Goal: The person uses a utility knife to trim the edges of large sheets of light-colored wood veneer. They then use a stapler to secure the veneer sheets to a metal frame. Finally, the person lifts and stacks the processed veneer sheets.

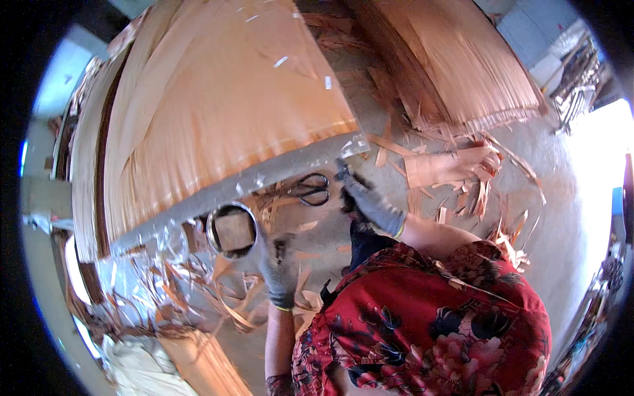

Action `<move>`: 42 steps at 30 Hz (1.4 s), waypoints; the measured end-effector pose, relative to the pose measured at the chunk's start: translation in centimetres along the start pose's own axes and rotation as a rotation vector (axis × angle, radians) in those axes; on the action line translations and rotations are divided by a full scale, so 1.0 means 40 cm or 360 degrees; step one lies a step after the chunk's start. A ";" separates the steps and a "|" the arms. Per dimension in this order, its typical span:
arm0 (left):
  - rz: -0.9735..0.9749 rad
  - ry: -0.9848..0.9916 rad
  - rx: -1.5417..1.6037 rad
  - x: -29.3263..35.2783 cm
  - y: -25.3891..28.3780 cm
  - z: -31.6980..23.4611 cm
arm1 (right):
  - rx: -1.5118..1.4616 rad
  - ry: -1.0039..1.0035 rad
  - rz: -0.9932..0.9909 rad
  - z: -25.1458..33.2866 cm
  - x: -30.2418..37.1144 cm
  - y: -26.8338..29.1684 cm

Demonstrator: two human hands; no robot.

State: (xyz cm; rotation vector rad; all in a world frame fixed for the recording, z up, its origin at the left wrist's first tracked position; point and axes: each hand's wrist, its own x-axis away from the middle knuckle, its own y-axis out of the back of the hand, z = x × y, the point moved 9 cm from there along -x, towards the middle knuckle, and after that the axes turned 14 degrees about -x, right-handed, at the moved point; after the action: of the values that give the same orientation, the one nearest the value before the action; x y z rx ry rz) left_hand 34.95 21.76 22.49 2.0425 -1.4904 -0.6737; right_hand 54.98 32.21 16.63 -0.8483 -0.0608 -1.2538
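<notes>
Both my hands wear grey gloves with dark patches on the palm side. My left hand (pixel 279 274) is raised beside a round ring-shaped roll (pixel 251 214) at the front edge of the bench; its fingers are blurred, so I cannot tell whether they grip the roll. My right hand (pixel 370 201) reaches toward the bench's near right corner, with dark fingertips apart and nothing visible in them. Between the hands, black-handled scissors (pixel 312 189) lie just below the bench edge. A large stack of thin tan wood veneer sheets (pixel 224 99) covers the grey-edged bench (pixel 264 177).
Another veneer stack (pixel 456 66) stands at the far right. Torn veneer strips (pixel 231 297) litter the floor below the bench, and a loose veneer piece (pixel 442 168) lies right of my right hand. A veneer bundle (pixel 205 360) and whitish sheeting (pixel 139 363) are at lower left.
</notes>
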 end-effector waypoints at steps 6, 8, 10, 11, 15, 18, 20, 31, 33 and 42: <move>-0.0370 -0.0244 -0.0874 -0.405 -0.047 0.057 | 0.0013 0.0332 -0.0687 0.080 -0.118 0.342; -0.0343 -0.0338 -0.1177 -0.513 -0.118 0.031 | 0.0508 0.0649 -0.0793 0.093 -0.142 0.396; -0.0258 -0.0418 -0.1643 -0.564 -0.198 0.043 | 0.1051 0.0817 -0.0791 0.096 -0.164 0.383; -0.0193 -0.0349 -0.1648 -0.574 -0.216 0.072 | 0.1274 0.0840 -0.0750 0.087 -0.174 0.366; -0.0096 -0.0245 -0.1629 -0.586 -0.256 0.094 | 0.1309 0.0507 -0.0591 -0.014 -0.199 0.346; -0.0066 -0.0273 -0.1644 -0.588 -0.261 0.101 | -0.0012 0.0004 -0.0671 -0.083 -0.179 0.358; -0.0067 -0.0311 -0.1719 -0.579 -0.247 0.107 | -0.0567 -0.0170 -0.0769 -0.094 -0.155 0.346; -0.0185 -0.0440 -0.1749 -0.580 -0.257 0.104 | 0.0252 0.0719 -0.1268 -0.024 -0.103 0.324; -0.0217 -0.0451 -0.1755 -0.577 -0.252 0.111 | 0.0509 0.0754 -0.1319 -0.022 -0.102 0.314; -0.0254 -0.0393 -0.1774 -0.578 -0.245 0.106 | 0.0901 0.1115 -0.1522 0.075 -0.039 0.279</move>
State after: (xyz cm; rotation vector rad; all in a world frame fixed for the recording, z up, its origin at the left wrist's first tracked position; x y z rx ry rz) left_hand 32.74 45.97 14.89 1.2115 -0.7244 -1.4455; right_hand 65.08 35.88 12.09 0.2091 -0.2638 -2.2210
